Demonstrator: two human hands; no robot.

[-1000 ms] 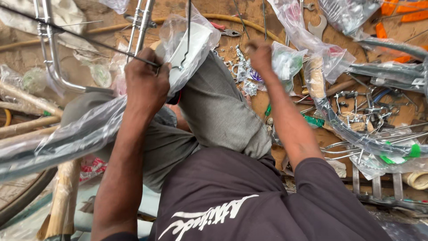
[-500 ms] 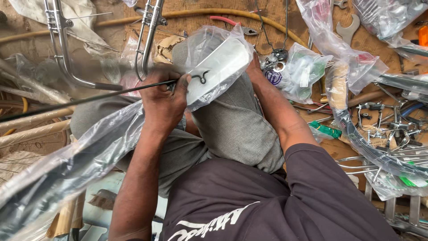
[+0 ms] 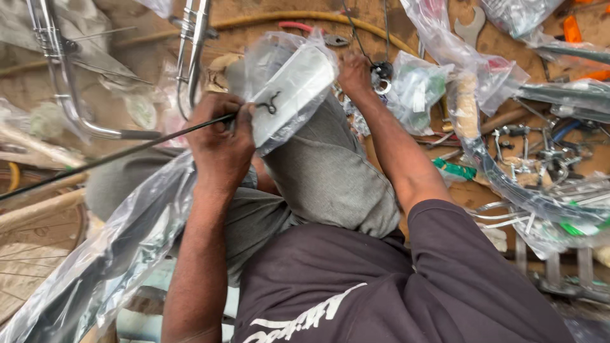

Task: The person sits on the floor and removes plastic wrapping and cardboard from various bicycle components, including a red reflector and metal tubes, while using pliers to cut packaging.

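While I watched the head view, my left hand (image 3: 219, 143) pinched a black cable (image 3: 114, 155) at centre left; my right hand (image 3: 354, 75) closed on a small metal fitting (image 3: 382, 70), upper centre. Threading looked underway; steady alignment seemed needed.

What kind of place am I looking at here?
Probably a bicycle repair workshop: a chrome handlebar leans nearby, a spanner lies on the dirt floor, and bagged metal parts are scattered around. The left hand holds a thin black cable.
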